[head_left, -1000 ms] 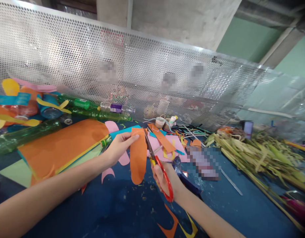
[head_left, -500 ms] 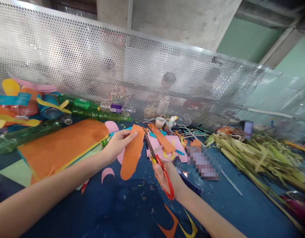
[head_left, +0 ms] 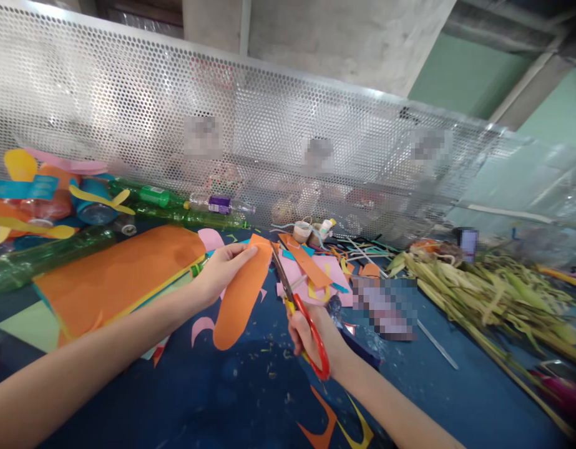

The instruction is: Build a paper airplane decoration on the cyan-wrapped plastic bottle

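Pinched near its upper end by my left hand is a long orange paper piece with a rounded lower end. My right hand grips a pair of scissors by red and yellow handles. The scissor blades point up and to the left, their tips at the top right edge of the orange piece. Under and behind the blades lie pink paper sheets and an orange strip. A curved pink scrap rests just below my left wrist.
Stacked orange sheets and green plastic bottles lie at left, near bottle models with paper propellers. Dry corn husks spread across the right. A perforated metal screen stands behind, with people beyond. Orange scraps lie in front.
The orange piece has swung, its rounded lower end now further left and lower. My left hand has shifted slightly left. The scissors stay in nearly the same place.
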Motion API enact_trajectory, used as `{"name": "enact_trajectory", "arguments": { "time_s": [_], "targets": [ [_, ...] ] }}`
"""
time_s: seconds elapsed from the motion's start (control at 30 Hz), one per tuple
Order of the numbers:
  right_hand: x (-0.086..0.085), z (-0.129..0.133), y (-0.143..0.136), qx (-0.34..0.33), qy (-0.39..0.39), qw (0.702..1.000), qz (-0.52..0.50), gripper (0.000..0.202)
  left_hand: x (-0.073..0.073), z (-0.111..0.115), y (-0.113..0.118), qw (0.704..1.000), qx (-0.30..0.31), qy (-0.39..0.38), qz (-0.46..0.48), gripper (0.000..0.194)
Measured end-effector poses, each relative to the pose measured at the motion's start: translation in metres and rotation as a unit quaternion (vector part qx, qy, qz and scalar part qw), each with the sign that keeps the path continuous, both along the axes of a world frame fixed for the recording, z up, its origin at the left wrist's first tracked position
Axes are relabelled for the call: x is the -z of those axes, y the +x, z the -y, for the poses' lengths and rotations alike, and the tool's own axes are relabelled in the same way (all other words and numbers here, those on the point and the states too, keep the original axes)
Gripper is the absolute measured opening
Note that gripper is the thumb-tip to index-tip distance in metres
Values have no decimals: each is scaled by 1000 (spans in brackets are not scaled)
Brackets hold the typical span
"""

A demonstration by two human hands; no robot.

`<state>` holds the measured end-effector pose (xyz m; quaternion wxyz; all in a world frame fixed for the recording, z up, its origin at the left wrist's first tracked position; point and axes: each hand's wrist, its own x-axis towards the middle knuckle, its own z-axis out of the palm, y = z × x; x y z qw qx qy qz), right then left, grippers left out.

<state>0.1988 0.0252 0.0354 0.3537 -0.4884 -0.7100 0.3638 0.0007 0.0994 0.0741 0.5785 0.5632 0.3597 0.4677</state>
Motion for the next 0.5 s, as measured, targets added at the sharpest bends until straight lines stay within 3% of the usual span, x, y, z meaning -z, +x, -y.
{"name": "enact_trajectory", "arguments": {
  "time_s": [0.13, 0.5],
  "targets": [
    [-1, 3, 0, -52, 29, 998, 10, 50, -2, 3, 2, 1000, 15, 6, 18, 27],
    [-4, 2, 4, -56, 88, 993, 53, 51, 1, 7, 5, 996, -11, 51, -79, 32]
  ]
}}
